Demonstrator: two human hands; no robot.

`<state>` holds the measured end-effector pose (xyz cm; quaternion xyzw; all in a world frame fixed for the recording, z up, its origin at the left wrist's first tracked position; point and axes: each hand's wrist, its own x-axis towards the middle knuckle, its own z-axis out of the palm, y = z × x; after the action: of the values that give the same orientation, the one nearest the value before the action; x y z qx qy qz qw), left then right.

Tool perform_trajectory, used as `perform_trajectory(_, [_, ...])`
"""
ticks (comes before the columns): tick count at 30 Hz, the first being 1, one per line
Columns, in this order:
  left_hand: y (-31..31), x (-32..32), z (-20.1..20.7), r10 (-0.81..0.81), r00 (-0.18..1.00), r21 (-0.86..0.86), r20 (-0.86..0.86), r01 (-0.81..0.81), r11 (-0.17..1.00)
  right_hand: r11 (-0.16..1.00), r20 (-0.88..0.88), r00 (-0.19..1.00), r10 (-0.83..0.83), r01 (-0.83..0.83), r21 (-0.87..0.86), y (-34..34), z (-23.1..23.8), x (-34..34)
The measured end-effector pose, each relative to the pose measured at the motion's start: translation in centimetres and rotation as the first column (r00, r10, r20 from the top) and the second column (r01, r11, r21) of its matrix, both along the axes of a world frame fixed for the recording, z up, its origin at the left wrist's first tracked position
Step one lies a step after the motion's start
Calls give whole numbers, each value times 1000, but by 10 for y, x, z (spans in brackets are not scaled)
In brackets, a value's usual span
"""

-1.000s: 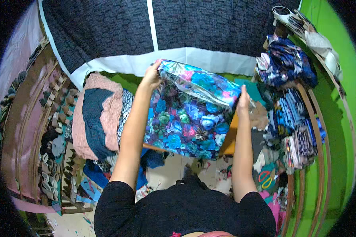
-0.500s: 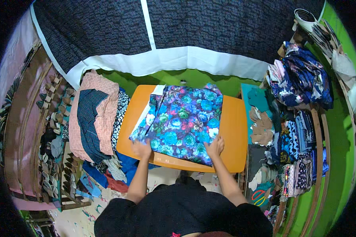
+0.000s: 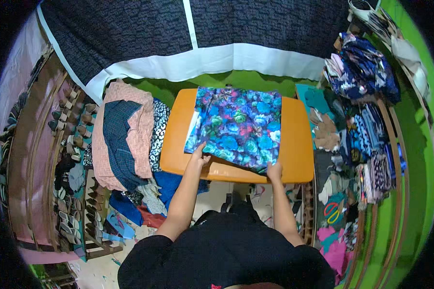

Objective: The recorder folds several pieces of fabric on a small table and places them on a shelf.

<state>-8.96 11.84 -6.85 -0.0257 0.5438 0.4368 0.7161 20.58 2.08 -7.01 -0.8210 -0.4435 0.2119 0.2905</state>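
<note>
A floral fabric (image 3: 241, 125) in blue, teal and purple lies folded into a rough square on the orange tabletop (image 3: 296, 139). A strip of its white underside shows along the left edge. My left hand (image 3: 199, 156) is closed on the cloth's near edge, left of its middle, with the fingertips partly over the print. At the near right corner, my right hand (image 3: 274, 171) pinches the fabric close to the table's front edge. That near edge is slightly lifted between the two hands.
Left of the table are a pink cloth (image 3: 111, 144) and a dark checked cloth (image 3: 118, 130). Shoe racks (image 3: 72, 159) stand farther left. Folded fabrics (image 3: 371, 178) and red-and-yellow-handled scissors (image 3: 331, 213) lie at the right. A dark curtain (image 3: 140, 33) hangs behind.
The view has shifted. My left hand has moved inward along the cloth's near edge. Less white underside shows on the left, and the fabric looks squarer and sits farther back on the table.
</note>
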Motion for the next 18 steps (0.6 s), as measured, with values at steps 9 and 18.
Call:
perform_trajectory(9, [-175,-65,8,16,893,84,450,-61,995,999,-291,956,33,-38,-12,-163,-3,-18])
perform_trajectory(18, [-294,-140,42,-307,939,123,157,290,949,864,-263,963,51,-175,-472,-258,96,-58])
